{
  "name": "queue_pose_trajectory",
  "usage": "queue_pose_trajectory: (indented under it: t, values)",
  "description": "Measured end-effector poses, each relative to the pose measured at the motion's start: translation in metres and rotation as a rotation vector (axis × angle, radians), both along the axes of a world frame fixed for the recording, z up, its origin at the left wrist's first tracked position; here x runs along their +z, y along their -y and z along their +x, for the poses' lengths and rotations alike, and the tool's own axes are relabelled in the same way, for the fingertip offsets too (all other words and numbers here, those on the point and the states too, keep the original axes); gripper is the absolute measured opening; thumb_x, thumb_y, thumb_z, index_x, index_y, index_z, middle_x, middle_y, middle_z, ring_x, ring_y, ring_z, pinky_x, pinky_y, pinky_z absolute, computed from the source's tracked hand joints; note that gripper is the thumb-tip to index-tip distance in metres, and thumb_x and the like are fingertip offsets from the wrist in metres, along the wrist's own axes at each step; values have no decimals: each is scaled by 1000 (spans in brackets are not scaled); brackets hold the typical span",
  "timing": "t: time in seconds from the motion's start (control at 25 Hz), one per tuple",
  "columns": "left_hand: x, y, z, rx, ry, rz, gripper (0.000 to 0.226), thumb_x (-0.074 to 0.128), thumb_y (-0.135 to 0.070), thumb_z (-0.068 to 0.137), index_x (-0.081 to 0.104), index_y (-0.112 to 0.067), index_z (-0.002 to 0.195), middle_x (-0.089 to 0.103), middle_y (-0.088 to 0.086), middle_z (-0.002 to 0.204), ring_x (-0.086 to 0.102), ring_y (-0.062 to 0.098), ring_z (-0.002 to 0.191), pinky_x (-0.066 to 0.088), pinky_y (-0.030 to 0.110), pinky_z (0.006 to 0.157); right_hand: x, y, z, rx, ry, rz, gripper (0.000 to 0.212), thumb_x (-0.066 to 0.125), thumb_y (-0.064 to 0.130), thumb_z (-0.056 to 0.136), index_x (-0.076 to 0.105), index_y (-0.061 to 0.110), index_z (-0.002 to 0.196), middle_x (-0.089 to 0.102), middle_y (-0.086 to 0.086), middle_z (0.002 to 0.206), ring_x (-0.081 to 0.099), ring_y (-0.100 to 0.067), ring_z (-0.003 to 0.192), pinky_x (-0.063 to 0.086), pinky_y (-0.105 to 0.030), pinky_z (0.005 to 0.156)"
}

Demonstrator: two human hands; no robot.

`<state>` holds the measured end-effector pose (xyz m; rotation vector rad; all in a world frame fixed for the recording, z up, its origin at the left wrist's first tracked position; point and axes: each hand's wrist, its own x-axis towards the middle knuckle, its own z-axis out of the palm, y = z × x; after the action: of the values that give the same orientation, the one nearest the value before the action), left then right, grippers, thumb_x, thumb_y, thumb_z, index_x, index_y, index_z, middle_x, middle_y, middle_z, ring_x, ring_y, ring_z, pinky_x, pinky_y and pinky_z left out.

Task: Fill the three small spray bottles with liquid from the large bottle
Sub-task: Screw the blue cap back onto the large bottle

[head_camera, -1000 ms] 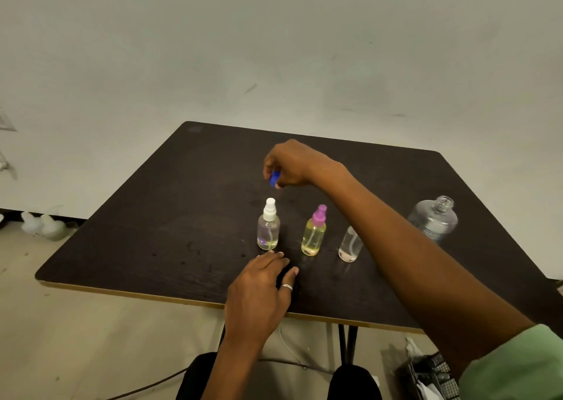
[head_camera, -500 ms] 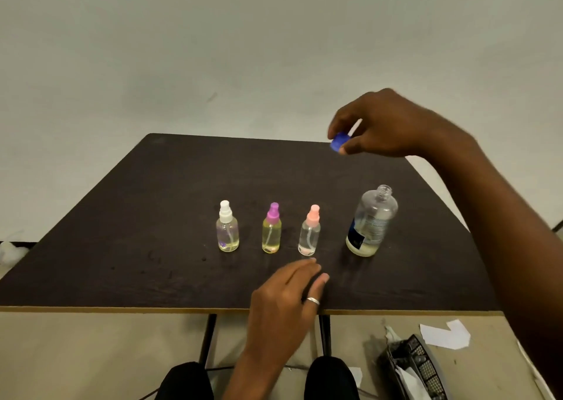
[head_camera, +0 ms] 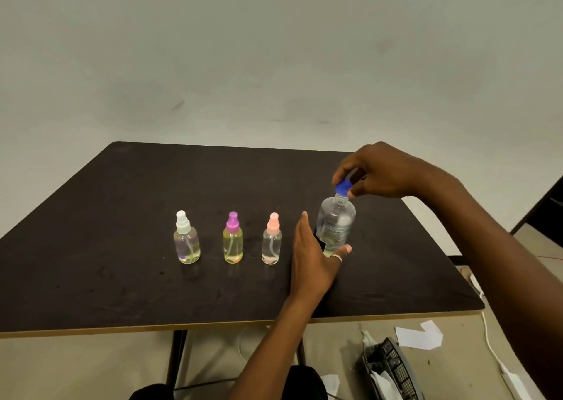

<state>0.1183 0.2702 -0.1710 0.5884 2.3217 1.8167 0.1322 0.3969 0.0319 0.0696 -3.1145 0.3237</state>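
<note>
As I looked down through the head camera, my right hand [head_camera: 387,171] was pinching the small blue plastic cap [head_camera: 343,186] between thumb and fingertips, right at the neck of the large clear plastic bottle [head_camera: 336,222]; seated or only touching, I could not tell. That bottle stood upright on the dark wooden table [head_camera: 122,216], toward its right side, with a printed label on its wall and a shallow layer of pale liquid at the bottom. My left hand [head_camera: 313,256] was at the bottle's foot, fingers stretched fairly straight across the near side of the base and thumb raised just beside its left wall, with a silver ring [head_camera: 337,258] on one finger. To the left, three small spray bottles stood upright in a row, apart from one another and all capped: the clear white-topped one [head_camera: 186,241] farthest left, the yellowish purple-topped one [head_camera: 233,241] in the middle, the clear pink-topped one [head_camera: 271,242] nearest my left hand. The first two showed pale yellow liquid; the third's level I could not make out. On the floor lay a black mesh basket [head_camera: 393,369] and a white paper scrap [head_camera: 419,335]
</note>
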Motion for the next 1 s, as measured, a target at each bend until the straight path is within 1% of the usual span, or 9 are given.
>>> queue_pose_trajectory:
  t: [0.12, 0.2, 0.28, 0.36, 0.48, 0.64, 0.8, 0.88, 1.0]
  values:
    - [-9, -2, -9, -11, -82, 49, 81, 83, -39, 75, 41, -28, 144, 54, -11, 140, 50, 3, 127, 43, 20, 102, 0, -4, -3, 19, 12, -14, 31, 78, 5, 76, 74, 28, 97, 67, 19, 90, 66, 0, 85, 46, -13, 73]
    - [-13, -2, -9, -15, -114, 72, 69, 84, -36, 75, 49, -31, 135, 61, -17, 127, 56, -3, 116, 46, 13, 92, 1, -4, -4, 23, 21, -11, 32, 78, 4, 76, 75, 29, 96, 67, 19, 89, 66, -1, 86, 48, -16, 76]
    - [-15, 0, -9, 2, -126, 101, 66, 84, -34, 75, 52, -30, 132, 62, -18, 122, 57, -4, 112, 45, 9, 88, 1, -2, -5, 31, 27, -19, 32, 78, 5, 76, 75, 30, 95, 67, 21, 88, 67, 0, 86, 48, -17, 77]
    - [-17, 1, -10, 25, -137, 136, 64, 84, -32, 75, 53, -28, 131, 63, -16, 121, 59, -3, 111, 47, 11, 88, 0, 2, -6, 43, 27, -34, 32, 78, 5, 76, 75, 30, 96, 69, 19, 90, 67, 0, 86, 49, -17, 78]
    - [-19, 5, -9, 57, -141, 162, 64, 84, -28, 76, 52, -25, 132, 62, -13, 124, 59, 3, 114, 49, 16, 92, -1, 8, -8, 63, 22, -43, 32, 78, 5, 77, 75, 28, 99, 70, 16, 95, 67, -2, 88, 51, -18, 80]
    - [-21, 9, -9, 86, -146, 161, 67, 82, -28, 78, 49, -24, 135, 59, -11, 129, 56, 5, 120, 50, 23, 99, -2, 15, -9, 76, 19, -45, 32, 78, 6, 77, 76, 28, 100, 68, 20, 91, 67, -1, 88, 50, -17, 78]
    - [-20, 10, -8, 107, -146, 160, 67, 82, -28, 79, 49, -23, 136, 59, -10, 130, 56, 5, 121, 49, 25, 100, -7, 18, -12, 77, 16, -27, 31, 79, 10, 77, 75, 31, 99, 70, 20, 93, 66, 2, 86, 54, -27, 82]
    - [-20, 10, -9, 106, -155, 173, 64, 82, -27, 79, 50, -24, 134, 60, -10, 127, 57, 5, 119, 49, 23, 98, -8, 18, -13, 79, 10, -18, 31, 79, 10, 77, 75, 30, 100, 70, 19, 95, 66, 2, 85, 54, -25, 81]
    - [-20, 9, -13, 101, -148, 182, 63, 82, -28, 79, 50, -26, 133, 60, -11, 126, 58, 5, 118, 51, 27, 99, -11, 19, -17, 90, 4, 7, 30, 77, 10, 79, 75, 28, 103, 71, 14, 101, 66, 0, 86, 49, -16, 77]
